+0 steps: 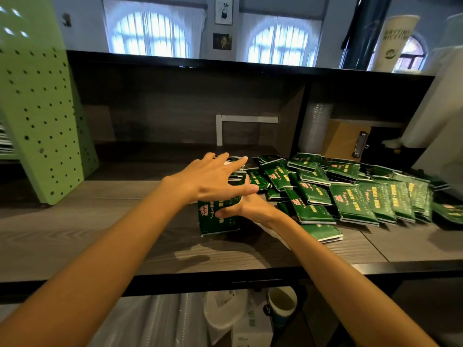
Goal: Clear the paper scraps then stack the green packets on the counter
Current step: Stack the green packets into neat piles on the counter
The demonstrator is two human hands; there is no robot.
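Nearest, under the tabletop [100,234] edge, sit a paper cup [281,303] and some pale plastic bags [225,314], both out of play. On the tabletop I make out no loose paper scraps, though a pale strip beneath the right wrist is too hidden to name. By my reading the clearing is done and the stacking is in hand.

The right grip [246,209] is curled round the side of a small stack of green packets [218,219] near the middle of the tabletop, thumb across its front face. The left grip [213,179] hovers spread wide over the top of that stack, fingers straight, holding nothing. Whether it touches the top packet I cannot tell.

Just to the right lies a loose heap of packets [350,196], overlapping and tilted. It is far bigger than the stack, so most of the work looks undone. The next move, I judge, is to square the stack, then draw packets singly from the heap's near edge, since overlaps may drag neighbours.

Farther back stand a clipboard [345,141], nested clear cups [315,126] and a white bracket [220,128]. A green pegboard [42,116] at the left leaves room.
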